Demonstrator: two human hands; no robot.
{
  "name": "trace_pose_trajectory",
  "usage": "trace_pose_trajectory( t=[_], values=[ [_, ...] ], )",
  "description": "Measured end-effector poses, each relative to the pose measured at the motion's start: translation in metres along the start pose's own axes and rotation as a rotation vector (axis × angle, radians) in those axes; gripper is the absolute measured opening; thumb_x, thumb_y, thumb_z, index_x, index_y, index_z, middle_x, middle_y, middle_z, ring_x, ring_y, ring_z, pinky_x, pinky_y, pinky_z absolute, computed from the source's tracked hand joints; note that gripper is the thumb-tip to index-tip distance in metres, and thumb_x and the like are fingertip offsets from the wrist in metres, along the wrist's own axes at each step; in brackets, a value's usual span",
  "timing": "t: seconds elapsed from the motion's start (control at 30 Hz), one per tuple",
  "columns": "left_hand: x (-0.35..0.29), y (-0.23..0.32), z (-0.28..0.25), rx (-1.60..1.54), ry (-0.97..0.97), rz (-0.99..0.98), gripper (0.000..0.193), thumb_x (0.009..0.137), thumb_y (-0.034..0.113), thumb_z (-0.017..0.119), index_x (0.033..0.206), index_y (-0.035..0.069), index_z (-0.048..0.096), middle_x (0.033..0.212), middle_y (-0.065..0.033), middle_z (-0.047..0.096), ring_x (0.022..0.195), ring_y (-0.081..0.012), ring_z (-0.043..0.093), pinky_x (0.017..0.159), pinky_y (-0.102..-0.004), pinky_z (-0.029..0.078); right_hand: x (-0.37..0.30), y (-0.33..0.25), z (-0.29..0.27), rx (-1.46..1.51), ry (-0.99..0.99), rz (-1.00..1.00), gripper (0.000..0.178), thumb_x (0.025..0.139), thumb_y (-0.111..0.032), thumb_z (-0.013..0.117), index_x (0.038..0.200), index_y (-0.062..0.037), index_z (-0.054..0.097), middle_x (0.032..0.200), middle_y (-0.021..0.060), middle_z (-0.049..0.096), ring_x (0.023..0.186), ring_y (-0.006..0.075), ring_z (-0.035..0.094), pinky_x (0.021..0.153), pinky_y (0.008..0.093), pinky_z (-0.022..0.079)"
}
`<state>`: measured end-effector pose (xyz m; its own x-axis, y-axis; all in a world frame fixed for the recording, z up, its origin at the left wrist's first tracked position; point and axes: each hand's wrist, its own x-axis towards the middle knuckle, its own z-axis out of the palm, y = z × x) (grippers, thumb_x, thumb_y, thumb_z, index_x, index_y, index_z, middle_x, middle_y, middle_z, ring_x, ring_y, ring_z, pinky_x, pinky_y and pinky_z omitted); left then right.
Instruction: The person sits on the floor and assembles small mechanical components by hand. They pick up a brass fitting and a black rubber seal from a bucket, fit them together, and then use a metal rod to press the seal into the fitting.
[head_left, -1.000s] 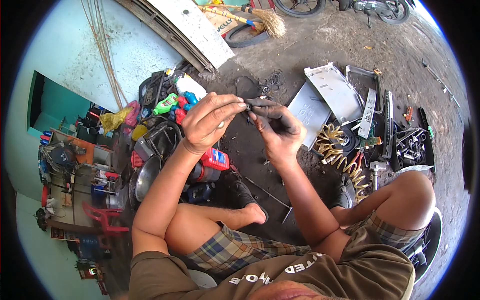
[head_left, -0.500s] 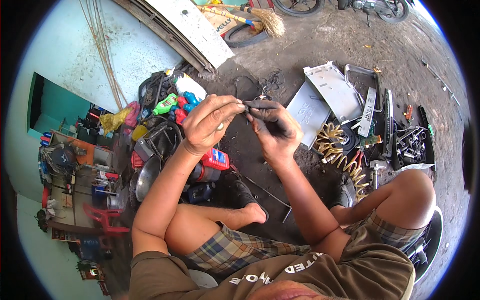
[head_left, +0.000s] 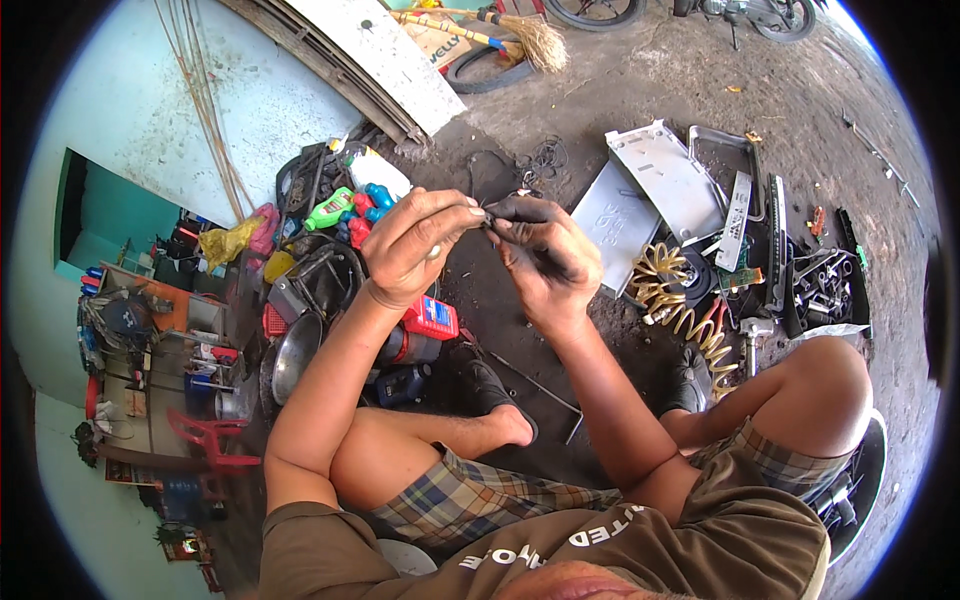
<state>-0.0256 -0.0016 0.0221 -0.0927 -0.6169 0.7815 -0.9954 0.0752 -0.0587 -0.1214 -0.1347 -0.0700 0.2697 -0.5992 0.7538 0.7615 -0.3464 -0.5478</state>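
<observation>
Both hands are raised in front of me with their fingertips meeting. My left hand [head_left: 412,250] is closed in a pinch, thumb against fingers. Facing it, my right hand [head_left: 548,255] pinches too, its fingers blackened with grime. Between the fingertips is a small dark piece [head_left: 487,216], mostly hidden, whose kind I cannot make out. Below the hands, on the dark ground, lies a thin metal rod [head_left: 535,380] with a bent end. A red bottle [head_left: 432,318] stands near my left wrist.
On the right are grey metal panels [head_left: 665,185], a coiled yellow hose [head_left: 700,340], a hammer [head_left: 755,340] and a tray of sockets and wrenches [head_left: 828,290]. Bottles, including a green bottle [head_left: 330,208], and a metal bowl [head_left: 297,358] crowd the left. A broom [head_left: 535,42] lies farther off.
My right hand has shifted very slightly left and its fingers have bent a little more. The left hand stays nearly in place, still pinching at the fingertips.
</observation>
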Motion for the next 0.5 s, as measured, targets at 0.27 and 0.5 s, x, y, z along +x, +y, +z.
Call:
trace_pose_trajectory(
  t=[0.27,0.5],
  values=[
    [0.0002,-0.0010,-0.0004,-0.022,0.014,-0.006,0.029,0.078,-0.011,0.083,0.104,-0.002,0.075,0.098,-0.0141,0.076,0.087,-0.0258,0.074,0.077,-0.0364,0.059,-0.0001,-0.0025,0.0006,0.002,-0.002,0.006,0.021,0.076,0.005,0.087,0.093,-0.0009,0.075,0.106,0.0153,0.076,0.090,0.0250,0.077,0.074,0.0335,0.061],
    [0.0026,-0.0019,0.0009,-0.071,0.014,-0.028,0.028,0.078,-0.010,0.083,0.104,-0.002,0.076,0.098,-0.0142,0.076,0.087,-0.0260,0.074,0.076,-0.0364,0.060,-0.0001,-0.0030,0.0020,0.154,0.010,0.185,0.019,0.080,0.007,0.086,0.093,0.0008,0.073,0.107,0.0144,0.077,0.093,0.0175,0.075,0.077,0.0298,0.061]
  ],
)
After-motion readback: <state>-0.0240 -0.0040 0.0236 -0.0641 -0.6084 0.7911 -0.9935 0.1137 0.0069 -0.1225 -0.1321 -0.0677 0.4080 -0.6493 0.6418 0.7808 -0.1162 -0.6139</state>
